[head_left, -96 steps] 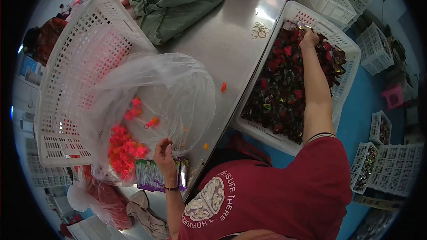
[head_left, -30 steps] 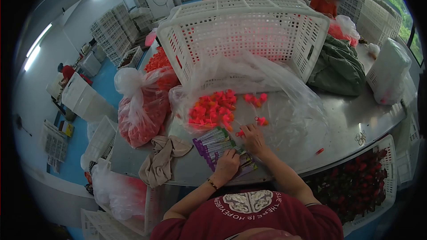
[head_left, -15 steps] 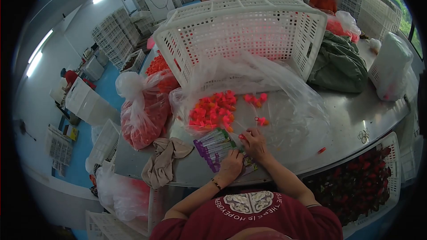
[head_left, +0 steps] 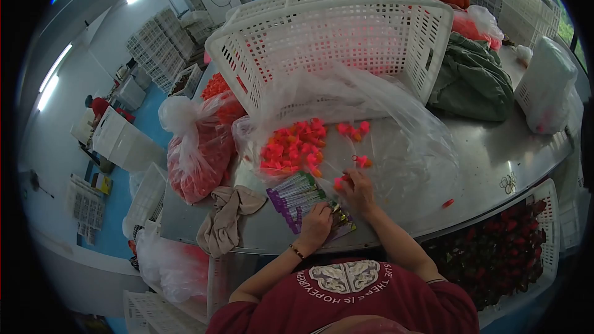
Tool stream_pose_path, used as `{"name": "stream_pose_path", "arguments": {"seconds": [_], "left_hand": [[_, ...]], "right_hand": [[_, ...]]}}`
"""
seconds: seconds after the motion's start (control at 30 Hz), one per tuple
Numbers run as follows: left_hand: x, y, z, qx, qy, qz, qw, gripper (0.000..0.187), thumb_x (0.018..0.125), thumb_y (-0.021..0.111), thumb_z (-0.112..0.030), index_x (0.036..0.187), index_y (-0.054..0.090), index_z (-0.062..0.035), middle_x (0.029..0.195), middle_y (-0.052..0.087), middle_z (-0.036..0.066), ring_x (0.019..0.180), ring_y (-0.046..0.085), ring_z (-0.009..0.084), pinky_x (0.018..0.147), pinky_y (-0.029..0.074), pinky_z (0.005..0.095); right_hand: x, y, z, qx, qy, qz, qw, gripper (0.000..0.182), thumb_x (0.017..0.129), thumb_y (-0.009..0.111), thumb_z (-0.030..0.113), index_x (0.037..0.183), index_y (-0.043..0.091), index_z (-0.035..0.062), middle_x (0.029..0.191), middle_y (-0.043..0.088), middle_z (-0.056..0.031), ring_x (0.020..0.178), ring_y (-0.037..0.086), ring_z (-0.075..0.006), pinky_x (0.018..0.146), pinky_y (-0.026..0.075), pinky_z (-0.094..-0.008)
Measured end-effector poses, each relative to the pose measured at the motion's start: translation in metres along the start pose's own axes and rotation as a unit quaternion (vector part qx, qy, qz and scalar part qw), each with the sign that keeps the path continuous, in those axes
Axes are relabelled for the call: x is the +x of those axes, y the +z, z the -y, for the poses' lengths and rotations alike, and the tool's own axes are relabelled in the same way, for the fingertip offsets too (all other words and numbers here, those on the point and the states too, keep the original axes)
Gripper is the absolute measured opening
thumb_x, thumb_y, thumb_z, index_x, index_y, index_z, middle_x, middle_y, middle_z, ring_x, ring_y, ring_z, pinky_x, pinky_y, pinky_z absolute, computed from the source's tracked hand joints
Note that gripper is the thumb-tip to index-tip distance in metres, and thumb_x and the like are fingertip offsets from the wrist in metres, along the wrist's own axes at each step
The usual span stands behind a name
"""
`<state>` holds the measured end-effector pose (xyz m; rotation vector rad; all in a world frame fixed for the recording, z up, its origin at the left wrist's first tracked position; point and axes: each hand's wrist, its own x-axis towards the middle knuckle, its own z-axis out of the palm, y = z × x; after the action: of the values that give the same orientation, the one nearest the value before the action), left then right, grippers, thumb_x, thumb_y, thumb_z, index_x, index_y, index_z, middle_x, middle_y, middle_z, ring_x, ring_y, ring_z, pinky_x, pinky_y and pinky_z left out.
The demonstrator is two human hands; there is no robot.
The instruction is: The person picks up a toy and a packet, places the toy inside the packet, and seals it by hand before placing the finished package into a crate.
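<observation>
A fanned stack of purple-and-green printed plastic packets (head_left: 296, 198) lies at the table's front edge. My left hand (head_left: 317, 222) rests on the stack's right part, fingers closed at the edge of a packet. Just right of it, my right hand (head_left: 359, 192) is closed on a small pink-red plastic piece (head_left: 338, 183), held above the packets. Its fingertips partly hide the piece. Beyond the hands lies a heap of similar pink-red and orange pieces (head_left: 291, 148) on clear plastic film. A few more pieces (head_left: 354, 130) sit to the right, with a single one (head_left: 362, 161) nearer my right hand.
A white perforated crate (head_left: 334, 43) lies on its side at the back, a clear bag (head_left: 402, 117) spilling from it. A tied bag (head_left: 198, 167), a beige cloth (head_left: 229, 216) and green fabric (head_left: 473, 80) flank the work area. A crate of dark red items (head_left: 495, 253) stands at right.
My right hand has lifted slightly away from my left hand, with the pink-red piece at its fingertips. My left hand stays on the packets. The camera view has shifted a little.
</observation>
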<state>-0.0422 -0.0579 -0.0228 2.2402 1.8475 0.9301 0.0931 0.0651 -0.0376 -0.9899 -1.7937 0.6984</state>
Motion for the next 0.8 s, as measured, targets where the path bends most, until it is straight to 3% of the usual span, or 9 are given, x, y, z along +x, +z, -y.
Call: {"name": "stream_pose_path", "arguments": {"seconds": [0.23,0.4,0.5,0.63,0.7,0.8], "left_hand": [[0.0,-0.001,-0.003,-0.016,-0.018,-0.007,1.0,0.009,0.076,0.063,-0.002,0.085,0.06,0.0006,0.102,0.061,0.012,0.091,0.061,0.0301,0.075,0.051,0.0374],[0.006,-0.001,0.004,-0.137,-0.111,-0.05,0.983,0.006,0.079,0.061,0.0,0.084,0.059,0.0015,0.098,0.063,0.014,0.085,0.062,0.0326,0.073,0.05,0.038],[0.012,0.005,0.01,-0.158,-0.13,-0.079,0.976,0.006,0.08,0.06,0.001,0.085,0.057,0.0017,0.098,0.062,0.015,0.083,0.062,0.0311,0.071,0.049,0.0337],[0.013,0.01,0.012,-0.217,-0.157,-0.101,0.958,0.007,0.081,0.059,0.003,0.087,0.056,0.0034,0.095,0.061,0.018,0.081,0.06,0.0355,0.072,0.047,0.0372],[0.012,0.007,0.013,-0.206,-0.149,-0.088,0.963,0.006,0.082,0.058,0.004,0.088,0.058,0.0035,0.1,0.063,0.013,0.085,0.062,0.0255,0.074,0.048,0.0316],[0.011,0.008,0.011,-0.247,-0.199,-0.072,0.946,0.007,0.082,0.059,0.003,0.089,0.06,0.0041,0.101,0.064,0.012,0.086,0.063,0.0214,0.074,0.048,0.0291]], "right_hand": [[-0.004,-0.015,0.002,-0.151,-0.074,0.028,0.985,0.012,0.075,0.068,0.013,0.081,0.061,0.0055,0.08,0.059,-0.0115,0.081,0.057,-0.0312,0.072,0.046,-0.0407],[-0.014,-0.024,0.002,-0.18,-0.096,0.069,0.976,0.013,0.076,0.066,0.017,0.074,0.061,0.0056,0.079,0.058,-0.0131,0.081,0.056,-0.0303,0.076,0.044,-0.0416],[-0.022,-0.026,0.0,-0.084,-0.025,0.056,0.995,0.01,0.078,0.065,0.013,0.078,0.063,0.0033,0.08,0.059,-0.0152,0.08,0.057,-0.0335,0.073,0.045,-0.0419],[-0.019,-0.034,0.015,0.034,0.09,0.061,0.993,0.009,0.08,0.062,0.008,0.086,0.065,0.0012,0.081,0.059,-0.0143,0.081,0.057,-0.0322,0.071,0.045,-0.039],[-0.033,-0.032,0.024,0.057,0.143,0.073,0.985,0.009,0.079,0.064,0.01,0.084,0.065,0.0022,0.081,0.06,-0.0149,0.08,0.057,-0.0341,0.071,0.045,-0.0402],[-0.031,-0.027,0.027,0.034,0.091,0.077,0.992,0.009,0.078,0.066,0.011,0.083,0.066,0.0027,0.081,0.061,-0.0127,0.083,0.055,-0.0318,0.073,0.044,-0.0378]]}}
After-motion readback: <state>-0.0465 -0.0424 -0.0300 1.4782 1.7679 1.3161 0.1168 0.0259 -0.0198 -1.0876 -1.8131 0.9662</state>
